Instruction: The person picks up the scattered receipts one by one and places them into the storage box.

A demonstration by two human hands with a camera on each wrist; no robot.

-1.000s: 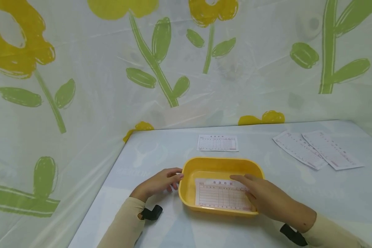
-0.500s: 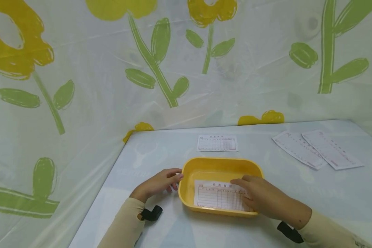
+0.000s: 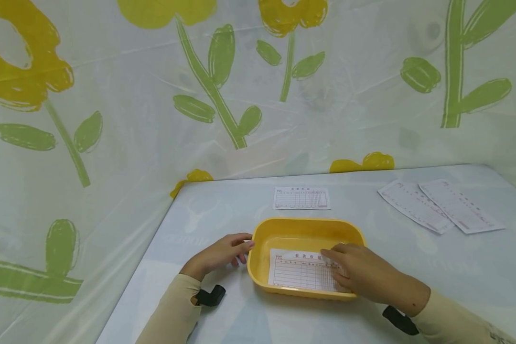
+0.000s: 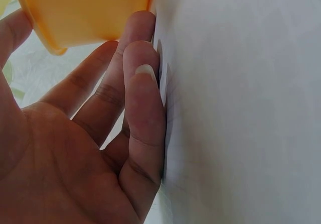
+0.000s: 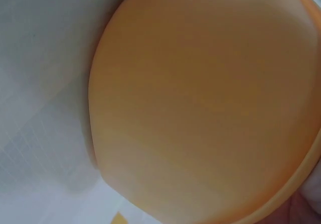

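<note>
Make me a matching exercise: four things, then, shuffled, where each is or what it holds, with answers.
1. Left bare hand
2. Right bare hand
3. Yellow, round-cornered rectangular tray
4. Two white rectangular paper slips

A. beyond the tray, toward the right
B. across the tray's right rim
C. at the tray's left end
D. holds a white printed paper slip

Pairs: 1-C; 2-B; 3-D; 4-A

Smooth plastic basin [image 3: 306,231], matt paper slips [image 3: 298,273]
</note>
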